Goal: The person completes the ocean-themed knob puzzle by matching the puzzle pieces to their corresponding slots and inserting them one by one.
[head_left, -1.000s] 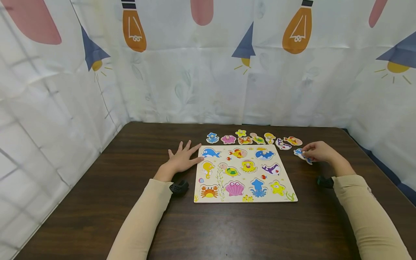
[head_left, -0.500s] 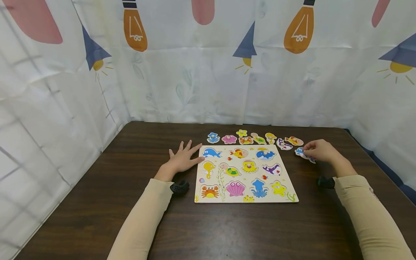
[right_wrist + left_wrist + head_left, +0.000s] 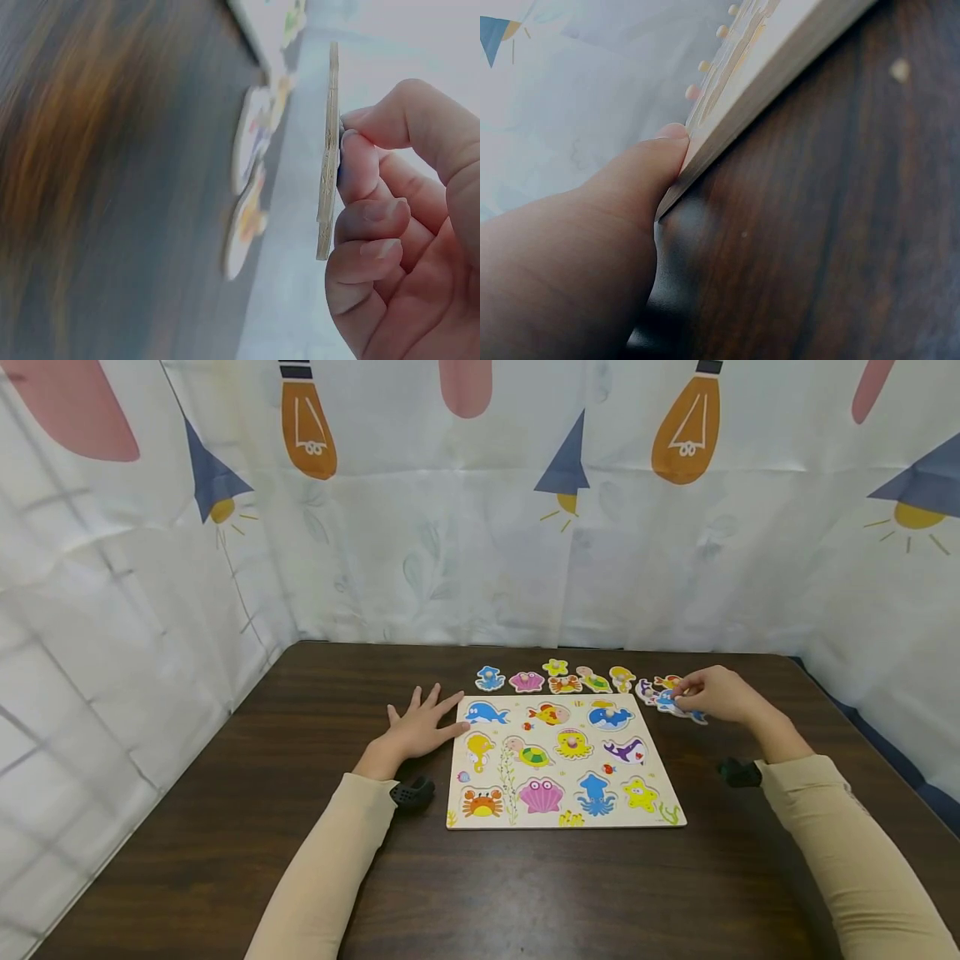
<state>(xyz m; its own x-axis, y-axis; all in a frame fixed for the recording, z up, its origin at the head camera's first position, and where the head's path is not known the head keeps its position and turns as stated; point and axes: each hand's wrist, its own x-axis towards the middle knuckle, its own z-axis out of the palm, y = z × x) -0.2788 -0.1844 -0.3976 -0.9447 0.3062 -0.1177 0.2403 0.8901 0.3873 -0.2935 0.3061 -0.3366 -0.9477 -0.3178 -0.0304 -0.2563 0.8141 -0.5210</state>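
Observation:
My left hand (image 3: 418, 729) lies with spread fingers at the left edge of a wooden peg puzzle board (image 3: 577, 768) printed with sea animals. In the left wrist view, its thumb (image 3: 649, 161) touches the board's side (image 3: 739, 116). My right hand (image 3: 723, 695) pinches a blue sea-animal puzzle piece (image 3: 666, 702) on its knobbed face, beyond the board's far right corner. The right wrist view has this piece (image 3: 328, 161) edge-on, raised off the table. An octopus piece (image 3: 573, 744) with a knob sits in the board.
Several loose pieces lie along the board's far edge, among them a pink shell (image 3: 527, 682), a crab (image 3: 565, 683), a turtle (image 3: 593, 680) and a squid (image 3: 490, 677). A purple whale piece (image 3: 644, 691) and a fish piece (image 3: 666, 680) are partly covered by the held piece.
My right hand has lifted the blue puzzle piece and carried it left, over the purple whale and fish pieces. My left hand stays in place at the board.

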